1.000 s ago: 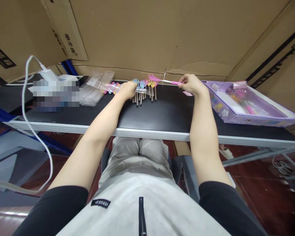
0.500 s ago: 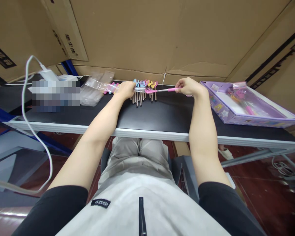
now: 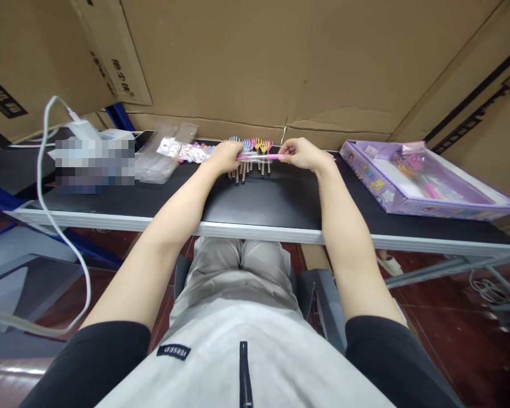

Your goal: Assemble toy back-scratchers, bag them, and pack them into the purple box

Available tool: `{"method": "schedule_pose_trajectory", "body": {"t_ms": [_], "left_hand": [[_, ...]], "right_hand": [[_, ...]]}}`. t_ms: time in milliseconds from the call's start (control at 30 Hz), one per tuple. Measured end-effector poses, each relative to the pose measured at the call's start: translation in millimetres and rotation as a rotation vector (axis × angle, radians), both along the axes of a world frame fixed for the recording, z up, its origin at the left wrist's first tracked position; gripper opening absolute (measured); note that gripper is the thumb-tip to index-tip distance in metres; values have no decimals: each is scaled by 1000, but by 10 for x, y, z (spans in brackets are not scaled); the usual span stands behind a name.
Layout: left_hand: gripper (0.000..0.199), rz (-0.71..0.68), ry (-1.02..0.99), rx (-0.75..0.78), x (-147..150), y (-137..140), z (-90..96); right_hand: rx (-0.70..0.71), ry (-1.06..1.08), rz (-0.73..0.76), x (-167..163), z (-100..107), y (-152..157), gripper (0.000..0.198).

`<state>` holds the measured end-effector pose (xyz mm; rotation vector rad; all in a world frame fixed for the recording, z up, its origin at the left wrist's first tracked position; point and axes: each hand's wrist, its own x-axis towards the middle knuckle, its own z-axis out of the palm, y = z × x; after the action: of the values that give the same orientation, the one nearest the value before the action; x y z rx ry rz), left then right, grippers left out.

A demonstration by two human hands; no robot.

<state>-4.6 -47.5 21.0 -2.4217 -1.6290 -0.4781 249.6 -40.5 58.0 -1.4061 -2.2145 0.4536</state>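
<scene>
- Left hand (image 3: 228,156): fingers curled closed on a clear plastic sleeve (image 3: 193,152). Patterned part of the sleeve sticks out on the left, clear part on the right.
- Right hand (image 3: 300,154): thumb and fingers pinched on the handle end of a pink scratcher (image 3: 275,157).
- Pink scratcher sits about level between the two hands, above the surface (image 3: 263,207). Its far end reaches the left hand, overlapping the clear plastic. From where I'm standing, can't tell how much of it is inside.
- Just behind and below: a bunch of loose scratchers (image 3: 265,146), blue, pink and yellow heads toward the cardboard wall (image 3: 238,68), metal ends toward the person.
- Left of the left hand: flat clear bags (image 3: 157,164) piled on the surface.
- Right of the right hand, apart from it: purple box (image 3: 450,208), open, bagged pieces (image 3: 414,167) inside.
</scene>
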Motion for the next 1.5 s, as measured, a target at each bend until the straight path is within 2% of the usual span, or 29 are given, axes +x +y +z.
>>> {"method": "schedule_pose_trajectory", "body": {"t_ms": [167,333,467,600,767,1100,1500], "left_hand": [[24,-13,28,32,35,4,-20],[23,-78,3,62,123,20,-65],[21,-53,-3,28,101,30,-61],[24,-13,11,21,30,44,-42],[26,-9,17,26,31,29,-26],[27,-59,33,62,74,25,-52],[26,-67,26,51,87,8,-48]], "right_hand": [[102,68,69,-243,-160,31,21],[117,135,142,-432,-268,34,22],[161,85,112,-338,-229,40,25],[176,-26,51,-196,-151,29,15],[185,-80,39,-218,-143,14,12],[197,-59,94,-317,-199,14,30],[99,-31,110,-353,-140,-105,20]]}}
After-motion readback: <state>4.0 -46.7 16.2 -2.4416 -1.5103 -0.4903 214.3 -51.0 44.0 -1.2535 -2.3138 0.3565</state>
